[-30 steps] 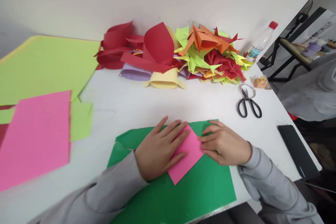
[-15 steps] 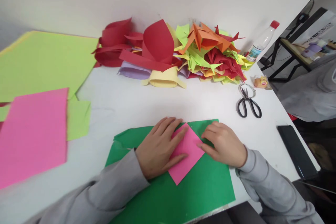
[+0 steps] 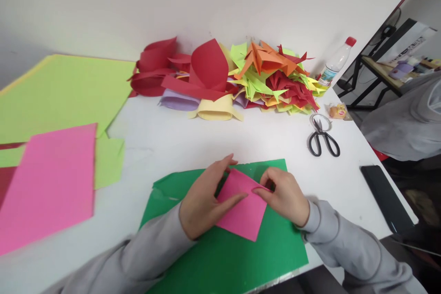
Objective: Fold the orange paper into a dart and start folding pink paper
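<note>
A folded pink paper square is held between my hands over a green sheet. My right hand pinches its upper right corner between thumb and fingers. On the other side, my left hand has its thumb laid over the paper's face, with the fingers behind its upper left edge, so the paper sits in that grip. The fingertips behind the paper are partly hidden.
Pink sheets and lime green sheets lie at left. Along the wall are curled red paper pieces and a pile of folded paper shapes. Scissors, a bottle, a snack packet and a black phone are at right.
The pink paper has turned and its lower corner has swung right. My right hand has closed on its corner, and my left hand has gone from lying flat to gripping the edge.
</note>
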Available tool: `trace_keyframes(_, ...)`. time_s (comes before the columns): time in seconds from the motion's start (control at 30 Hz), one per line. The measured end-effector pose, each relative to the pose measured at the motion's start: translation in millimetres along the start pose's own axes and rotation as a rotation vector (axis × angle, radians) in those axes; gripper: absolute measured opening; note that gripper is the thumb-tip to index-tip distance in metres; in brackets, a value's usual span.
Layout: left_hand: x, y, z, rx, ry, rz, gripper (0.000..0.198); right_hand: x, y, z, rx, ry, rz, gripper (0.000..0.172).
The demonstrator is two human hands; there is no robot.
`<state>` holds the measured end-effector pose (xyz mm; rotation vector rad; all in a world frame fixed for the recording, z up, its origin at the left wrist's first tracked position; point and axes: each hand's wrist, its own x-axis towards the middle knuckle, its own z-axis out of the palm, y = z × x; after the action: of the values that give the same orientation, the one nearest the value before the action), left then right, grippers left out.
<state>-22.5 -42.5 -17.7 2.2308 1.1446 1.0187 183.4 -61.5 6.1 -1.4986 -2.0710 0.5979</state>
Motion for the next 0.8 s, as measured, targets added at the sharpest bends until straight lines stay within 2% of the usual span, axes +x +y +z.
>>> trace_keyframes(0.07,2.2,0.5,-3.8,-0.221,0.040,-0.104,0.059,3.5,2.5,-4.6,0.104,0.129,-0.136,0.021)
trace_keyframes(0.13,5.4,3.2,-7.9,-0.395,0.014,-0.122,0.039,5.1,2.4,-10.7,0.152,0.288,-0.298,0.019)
trace_keyframes(0.23,10.3,10.8,-14.0,-0.483,-0.094,-0.001,0.011,3.0,-0.3,-20.1,0.154,0.471,-0.512,0.011)
trace_keyframes(0.3,12.0,15.0,-17.5,-0.441,-0.048,0.143,0.013,-0.1,-2.2,-24.6,0.080,0.535,-0.660,0.012)
trace_keyframes(0.37,12.1,15.9,-19.8,-0.334,0.077,0.279,0.020,-2.7,-4.1,-26.5,-0.051,0.529,-0.791,0.011)
trace_keyframes(0.43,10.8,13.2,-19.7,-0.198,0.168,0.357,0.026,-3.6,-6.0,-25.7,-0.182,0.475,-0.855,0.012)
trace_keyframes(0.6,5.5,7.3,-10.4,0.014,0.149,0.444,0.025,-1.3,-6.1,-16.2,-0.346,0.373,-0.872,0.018)
trace_keyframes(0.7,3.0,11.9,-7.6,0.043,0.134,0.519,0.021,-0.9,-2.0,-11.4,-0.369,0.367,-0.841,0.018)
trace_keyframes(0.8,2.7,16.8,-9.6,0.044,0.098,0.521,0.019,-1.1,1.5,-7.7,-0.357,0.369,-0.816,0.015)
